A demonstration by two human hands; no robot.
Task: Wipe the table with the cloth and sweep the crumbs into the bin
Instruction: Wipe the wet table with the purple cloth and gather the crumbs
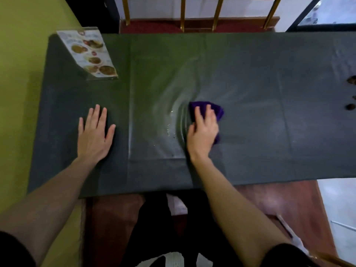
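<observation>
The purple cloth [215,112], soft and bunched, lies under the right hand [203,132], whose fingers [199,116] curl together over it, pressing it on the dark, creased surface [250,78]. The left hand [94,134] rests flat, fingers spread. Dark crumbs [350,106] sit far right.

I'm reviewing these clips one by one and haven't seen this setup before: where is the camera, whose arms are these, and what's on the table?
There is no machine here. A camera worn on the person's head looks down at their own bare arms. The left hand lies flat and open on the dark table. The right hand presses a purple cloth onto it, beside streaks that look wet. A menu card stands at the far left corner. Some dark crumbs sit at the right edge. No bin is in view.
</observation>
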